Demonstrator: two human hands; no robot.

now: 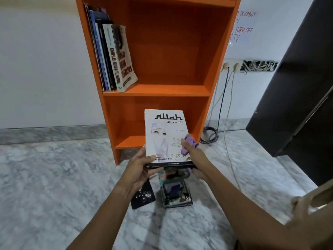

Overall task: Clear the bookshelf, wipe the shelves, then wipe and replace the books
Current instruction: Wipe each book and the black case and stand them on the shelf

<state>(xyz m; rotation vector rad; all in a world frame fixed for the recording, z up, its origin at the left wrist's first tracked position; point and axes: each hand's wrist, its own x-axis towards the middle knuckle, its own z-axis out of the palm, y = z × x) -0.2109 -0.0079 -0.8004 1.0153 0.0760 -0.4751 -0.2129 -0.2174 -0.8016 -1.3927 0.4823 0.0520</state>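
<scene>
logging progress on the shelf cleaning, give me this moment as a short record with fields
left hand: holding white paperback book at its lower left edge
right hand: pressing crumpled purple cloth on the cover
orange wooden bookshelf: middle shelf holds leaning row of books; lower shelf bare
marble floor: green-covered book, dark speckled book

White book (166, 136) held upright before orange bookshelf (162, 51), left hand (138, 166) gripping lower left corner, right hand (193, 156) pressing purple cloth (188, 144) against cover. Several books (111, 56) leaning on middle shelf; two more (173, 190) flat on marble floor (54, 177).
</scene>
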